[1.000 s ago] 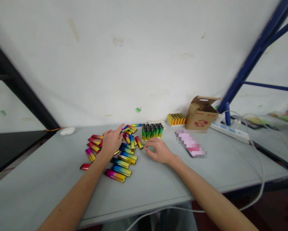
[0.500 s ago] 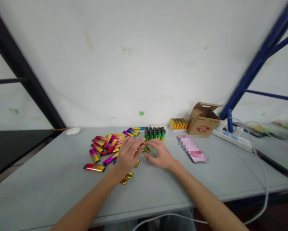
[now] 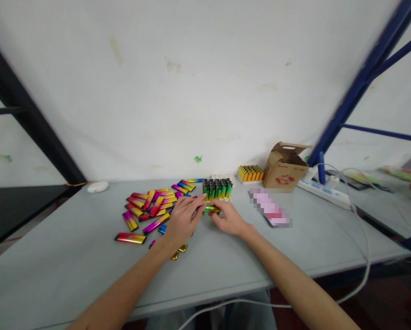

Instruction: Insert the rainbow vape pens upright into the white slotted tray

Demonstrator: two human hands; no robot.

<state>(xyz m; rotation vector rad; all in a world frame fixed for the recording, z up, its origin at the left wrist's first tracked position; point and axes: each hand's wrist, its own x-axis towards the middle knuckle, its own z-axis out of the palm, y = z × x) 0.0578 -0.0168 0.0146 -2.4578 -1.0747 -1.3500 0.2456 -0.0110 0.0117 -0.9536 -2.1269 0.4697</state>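
Observation:
Between my two hands lies a green and gold lighter [image 3: 211, 209], held level just in front of a block of upright green lighters with black tops [image 3: 217, 189]. My left hand [image 3: 183, 221] grips its left end between thumb and fingers. The other end is pinched by the thumb and fingers of my right hand [image 3: 228, 218]. Left of my hands, many shiny lighters [image 3: 156, 206] in red, gold, purple and blue lie in a loose pile. A few gold ends show beside my left wrist.
Behind the green block is a white tray [image 3: 228, 178]. Yellow lighters [image 3: 250, 173] stand upright near an open cardboard box [image 3: 285, 169]. A blurred pink item [image 3: 270, 208], a power strip [image 3: 324, 192] and cables lie to the right, a white object [image 3: 97, 187] far left.
The green and gold lighter now shows level between both hands, and my right fingers have closed on its end. The whole view has shifted slightly.

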